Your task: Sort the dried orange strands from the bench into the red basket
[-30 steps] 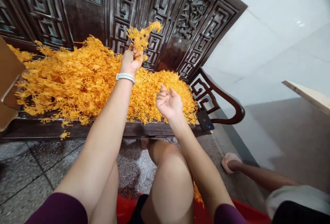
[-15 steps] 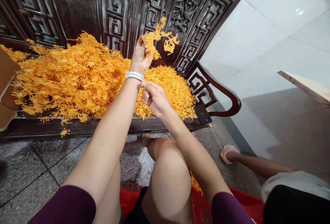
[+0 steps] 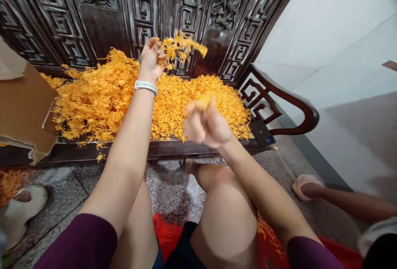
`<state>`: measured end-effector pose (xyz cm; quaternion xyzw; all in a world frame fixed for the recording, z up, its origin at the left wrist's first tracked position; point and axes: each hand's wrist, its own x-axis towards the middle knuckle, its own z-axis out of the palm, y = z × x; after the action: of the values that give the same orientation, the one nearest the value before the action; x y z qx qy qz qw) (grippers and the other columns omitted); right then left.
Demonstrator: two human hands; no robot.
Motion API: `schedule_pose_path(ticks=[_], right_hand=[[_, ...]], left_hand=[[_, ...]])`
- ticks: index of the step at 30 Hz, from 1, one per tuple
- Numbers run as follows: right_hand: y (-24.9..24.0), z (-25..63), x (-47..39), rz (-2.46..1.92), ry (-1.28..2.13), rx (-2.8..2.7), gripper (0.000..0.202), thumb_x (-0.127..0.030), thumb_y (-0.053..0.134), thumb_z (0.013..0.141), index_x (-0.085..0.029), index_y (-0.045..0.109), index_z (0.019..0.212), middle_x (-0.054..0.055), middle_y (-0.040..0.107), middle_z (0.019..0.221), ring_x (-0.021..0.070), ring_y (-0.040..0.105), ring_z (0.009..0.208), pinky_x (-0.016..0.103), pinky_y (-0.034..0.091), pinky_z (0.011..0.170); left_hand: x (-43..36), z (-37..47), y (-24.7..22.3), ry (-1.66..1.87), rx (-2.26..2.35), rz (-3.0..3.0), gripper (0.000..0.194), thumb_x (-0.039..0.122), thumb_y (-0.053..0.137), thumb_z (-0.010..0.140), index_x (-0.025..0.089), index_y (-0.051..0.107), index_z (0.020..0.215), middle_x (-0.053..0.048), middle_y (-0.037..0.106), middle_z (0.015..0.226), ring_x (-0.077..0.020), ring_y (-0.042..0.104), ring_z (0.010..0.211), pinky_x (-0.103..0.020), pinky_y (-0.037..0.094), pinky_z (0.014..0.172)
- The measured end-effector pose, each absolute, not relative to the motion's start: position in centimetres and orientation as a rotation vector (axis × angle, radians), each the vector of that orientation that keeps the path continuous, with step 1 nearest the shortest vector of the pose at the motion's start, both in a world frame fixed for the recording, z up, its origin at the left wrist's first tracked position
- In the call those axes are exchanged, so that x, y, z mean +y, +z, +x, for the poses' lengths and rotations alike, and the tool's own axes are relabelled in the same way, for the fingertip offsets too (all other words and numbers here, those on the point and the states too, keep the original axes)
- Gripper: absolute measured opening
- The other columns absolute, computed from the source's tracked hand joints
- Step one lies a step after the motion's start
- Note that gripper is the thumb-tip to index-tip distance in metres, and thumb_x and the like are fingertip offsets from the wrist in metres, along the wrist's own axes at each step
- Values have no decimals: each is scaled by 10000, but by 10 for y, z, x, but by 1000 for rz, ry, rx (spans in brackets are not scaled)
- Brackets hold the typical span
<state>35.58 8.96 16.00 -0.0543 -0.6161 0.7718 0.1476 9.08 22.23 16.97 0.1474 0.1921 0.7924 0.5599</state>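
A big pile of orange plastic sprigs (image 3: pixel 102 95) covers the seat of a dark carved wooden bench (image 3: pixel 173 148). My left hand (image 3: pixel 151 59), with a white wristband, is raised above the pile and grips one orange branch (image 3: pixel 181 48) by its stem. My right hand (image 3: pixel 204 124) is blurred in front of the bench edge, fingers closed, with small orange pieces (image 3: pixel 204 103) pinched at its fingertips. My bare knees show below.
A dark phone (image 3: pixel 263 133) lies at the bench's right end by the curved armrest (image 3: pixel 279 99). A cardboard box (image 3: pixel 23 108) stands at left. Another person's leg and pink slipper (image 3: pixel 305 184) are at right. A red tub (image 3: pixel 167 236) sits under my legs.
My right hand has pulled away from the branch toward me, now blurred with orange bits in it. My left hand keeps the branch raised. The view has shifted left.
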Motion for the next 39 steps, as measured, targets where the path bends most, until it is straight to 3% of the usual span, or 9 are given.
schedule_pose_path(ticks=[5,12,18,21,24,28,31,34,39], right_hand=[[131,335,100,-732,2197,-1098,475,-646,554,954,-193,632,837,-67,422,487,97,272,442,256,246,464],[140,334,102,-723,1780,-1282,318,-368,809,830,-243,567,994,-80,530,601,78,377,478,246,235,482],[144,340,105,-748,1855,-1301,438,-534,781,847,-277,471,1019,-50,609,709,88,441,504,266,267,481],[142,339,108,-693,1822,-1255,456,-528,823,811,-269,473,945,-61,557,693,73,394,482,268,216,458],[140,342,115,-687,1718,-1253,406,-406,882,755,-248,540,904,-77,488,666,40,288,445,262,134,437],[140,349,125,-607,1678,-1294,345,-401,856,803,-261,568,933,-100,396,567,50,259,443,241,171,439],[141,354,133,-594,1571,-1284,356,-467,839,832,-267,571,956,-96,424,556,65,308,456,238,235,441],[140,359,143,-673,1491,-1252,365,-528,808,856,-250,603,975,-71,524,611,66,352,468,247,287,443],[136,359,155,-772,1438,-1187,361,-522,803,861,-236,620,982,-63,579,649,61,377,464,242,325,445]], left_hand=[[207,103,189,2042,402,560,439,315,247,1141,278,562,837,-6,623,713,-129,393,642,-240,275,534],[187,130,208,1760,482,525,313,314,360,1091,305,661,1005,-45,631,676,-139,519,573,-230,314,463],[180,138,202,1548,673,854,204,92,520,988,211,672,1054,-54,711,809,-69,558,510,-178,342,442],[178,137,199,1385,780,1190,227,79,688,905,156,665,1117,-86,755,937,-80,654,626,-167,403,494],[177,135,200,1305,807,1515,500,200,844,823,158,636,1275,-121,761,1158,-178,742,947,-212,505,630],[175,126,202,1447,726,1703,766,244,901,742,256,557,1427,-40,691,1406,-251,556,1384,-299,535,977],[173,115,202,1418,669,1750,877,194,915,689,334,536,1468,31,656,1471,-227,500,1391,-297,476,1097],[173,101,201,1277,774,1841,913,214,927,688,300,535,1508,7,641,1492,-249,513,1374,-365,487,1095],[188,86,197,904,1057,2103,635,321,911,702,168,747,1296,-100,745,1279,-284,637,1216,-414,506,1011]])
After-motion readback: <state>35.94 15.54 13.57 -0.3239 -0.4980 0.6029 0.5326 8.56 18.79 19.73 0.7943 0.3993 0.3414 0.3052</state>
